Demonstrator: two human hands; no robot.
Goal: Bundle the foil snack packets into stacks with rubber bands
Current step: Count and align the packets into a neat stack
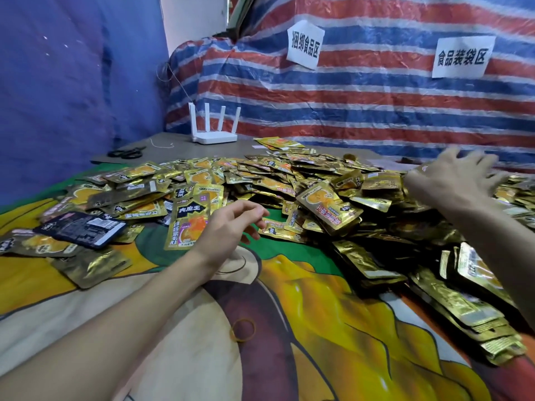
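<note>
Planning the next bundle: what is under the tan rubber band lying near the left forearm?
The tan rubber band lies flat, directly on the colourful printed cloth; only cloth shows through its ring. Whatever is under the cloth is hidden.

A loose heap of flat gold foil snack packets point(289, 180) with orange print sprawls between the left hand point(228, 227) and the right hand point(454, 175). One lies face-up beside the left hand's knuckles. A thin tan rubber band point(243, 330) lies flat below the left wrist.

Packet heap point(289, 180) blocks the far side; near cloth point(304, 328) lies open.
</note>
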